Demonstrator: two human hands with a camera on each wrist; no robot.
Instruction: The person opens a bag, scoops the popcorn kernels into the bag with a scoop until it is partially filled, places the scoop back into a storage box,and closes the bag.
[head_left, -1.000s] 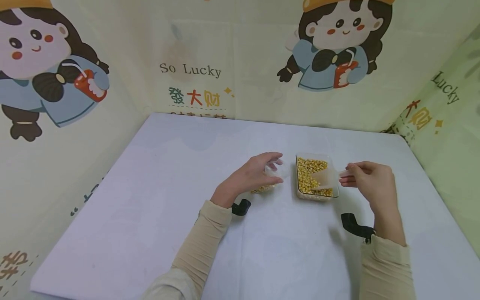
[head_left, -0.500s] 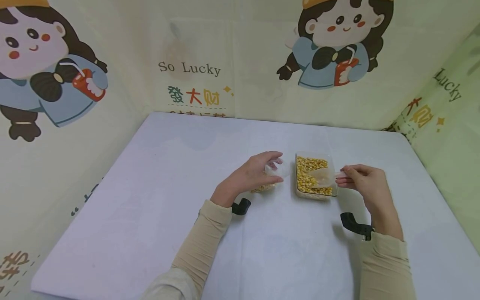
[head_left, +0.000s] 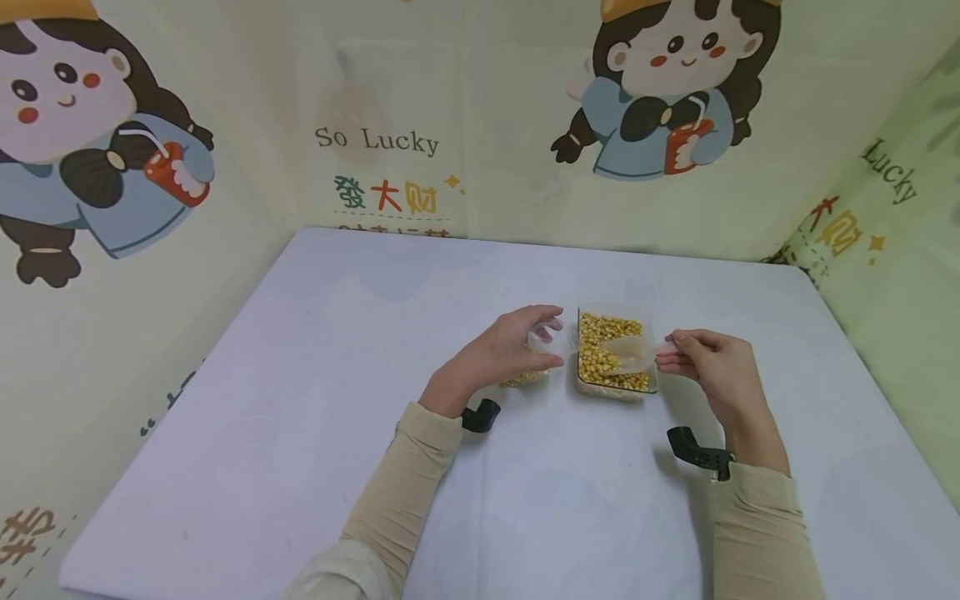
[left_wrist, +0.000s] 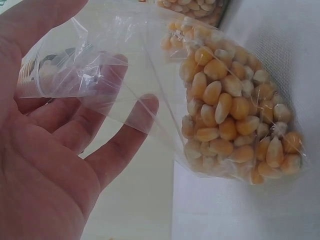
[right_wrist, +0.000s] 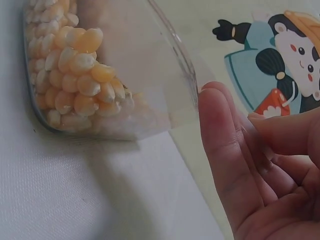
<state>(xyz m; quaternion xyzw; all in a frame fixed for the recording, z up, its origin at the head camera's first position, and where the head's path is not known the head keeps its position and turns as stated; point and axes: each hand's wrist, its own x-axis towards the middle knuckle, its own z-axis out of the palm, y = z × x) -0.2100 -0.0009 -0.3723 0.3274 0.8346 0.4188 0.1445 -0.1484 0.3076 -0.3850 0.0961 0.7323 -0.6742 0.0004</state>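
My left hand (head_left: 498, 350) holds the mouth of a clear plastic bag (left_wrist: 140, 60), thumb and fingers spread around it. Corn kernels (left_wrist: 225, 110) fill the lower end of the bag, which lies at the table. To its right stands a clear rectangular container (head_left: 611, 393) of yellow corn kernels (head_left: 596, 333). My right hand (head_left: 716, 358) pinches the handle of a translucent scoop (head_left: 632, 354) between thumb and fingers. The scoop's blade lies over the kernels in the container, its tip among them. In the right wrist view, the container wall (right_wrist: 145, 60) stands close before my fingertips.
A white table (head_left: 315, 375) carries everything. Patterned cloth (head_left: 510, 150) with cartoon figures hangs behind it and along both sides. A black camera mount (head_left: 697, 452) sits on my right wrist, another black mount (head_left: 482, 415) on my left.
My right hand has moved left with the scoop, whose blade is now lower over the kernels. The container has slid slightly left, closer to the bag. My left hand has stayed nearly still.
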